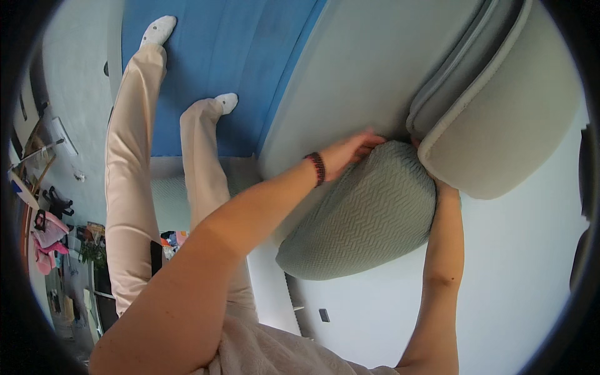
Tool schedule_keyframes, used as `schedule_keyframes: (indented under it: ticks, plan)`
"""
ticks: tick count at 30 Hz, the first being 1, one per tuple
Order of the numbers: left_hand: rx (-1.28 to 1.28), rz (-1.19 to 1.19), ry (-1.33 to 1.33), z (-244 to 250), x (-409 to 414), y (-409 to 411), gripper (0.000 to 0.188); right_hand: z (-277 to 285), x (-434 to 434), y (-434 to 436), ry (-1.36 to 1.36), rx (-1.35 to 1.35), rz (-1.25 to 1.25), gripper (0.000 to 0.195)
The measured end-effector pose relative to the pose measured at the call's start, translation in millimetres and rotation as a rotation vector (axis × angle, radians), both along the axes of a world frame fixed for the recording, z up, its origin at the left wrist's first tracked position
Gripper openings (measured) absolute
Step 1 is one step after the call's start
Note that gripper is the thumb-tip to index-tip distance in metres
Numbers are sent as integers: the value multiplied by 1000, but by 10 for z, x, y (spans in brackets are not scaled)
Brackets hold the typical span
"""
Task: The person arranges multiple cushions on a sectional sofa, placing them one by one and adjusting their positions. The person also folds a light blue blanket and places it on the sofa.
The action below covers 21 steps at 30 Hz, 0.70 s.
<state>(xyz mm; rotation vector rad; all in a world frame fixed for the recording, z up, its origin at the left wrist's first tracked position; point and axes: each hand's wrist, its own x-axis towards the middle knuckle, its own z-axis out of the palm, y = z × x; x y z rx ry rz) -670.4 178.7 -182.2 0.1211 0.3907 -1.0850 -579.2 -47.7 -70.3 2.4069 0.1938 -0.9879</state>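
Note:
A grey-green cushion in a herringbone-textured fabric cover (pixel 370 220) stands tilted before me, between the pale wall and a smooth grey sofa surface. My left hand (pixel 347 151), with a dark beaded bracelet at the wrist, is at the cover's upper edge, fingers curled against it and slightly blurred. My right hand (pixel 439 182) reaches behind the cushion's other side; most of it is hidden between the textured cover and a smooth grey sofa cushion (pixel 501 122). What its fingers do there cannot be made out.
Further smooth grey cushions (pixel 450 65) lean behind. My socked feet (pixel 159 30) rest on a blue surface (pixel 220 56). On the far-left floor are a flat mop (pixel 64 136), a pink bag (pixel 49 234) and a plant (pixel 93 251). A dark socket (pixel 324 315) sits on the wall.

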Motion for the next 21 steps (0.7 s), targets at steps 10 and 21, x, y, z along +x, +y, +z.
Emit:
schedule_keyframes:
  ticks: [10,21]
  plan:
    - [253,-465,53,293,-192,-63,74,-46,-40,-274,-19,47,43,50]
    - [568,-889,-838,-212,-503,276,59,658,-222,598,113,-119,-400,36]
